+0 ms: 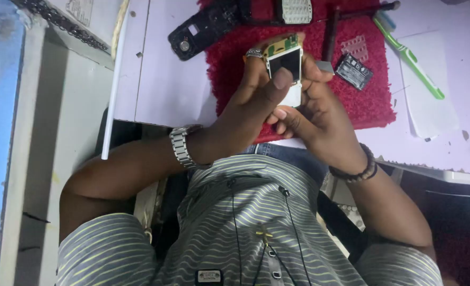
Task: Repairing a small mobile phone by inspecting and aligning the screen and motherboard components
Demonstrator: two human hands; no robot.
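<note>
- Head view: a pale lilac tabletop (166,90) is carrying a red mat (373,106), with a grey wall and a blue edge running along the left side.
- The left hand (251,100), wearing a ring and a metal watch (182,145), is gripping a stripped phone board (285,63) with a dark screen; its thumb is lying across the lower screen, fingers wrapped behind.
- The right hand (314,108), with a bead bracelet at the wrist, is closing its fingers around the board's right edge and bottom.
- The board is hovering above the mat's near edge, held between both hands.
- A black phone shell (203,29) and a keypad (297,10) are lying at the mat's far side.
- A battery (353,71) is resting on the mat, right of the hands.
- A green-and-white toothbrush (410,58) is lying across the mat's right edge onto white paper.
</note>
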